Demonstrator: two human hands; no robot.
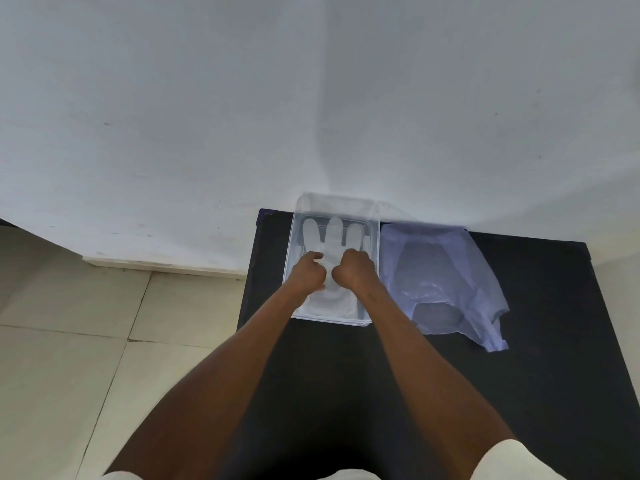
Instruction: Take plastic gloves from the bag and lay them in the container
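Note:
A clear plastic container (298,221) stands at the far left of the black table, against the wall. Inside it a translucent white plastic glove (334,230) lies flat, fingers pointing away from me. My left hand (308,273) and my right hand (353,270) are both inside the container, side by side, fingers curled down on the glove's palm area. The pale blue plastic bag (446,282) lies crumpled to the right of the container, with more translucent plastic showing through it.
The black table (536,358) reaches from the white wall (311,98) to me. Its left edge is just left of the container, with a tiled floor (86,341) below.

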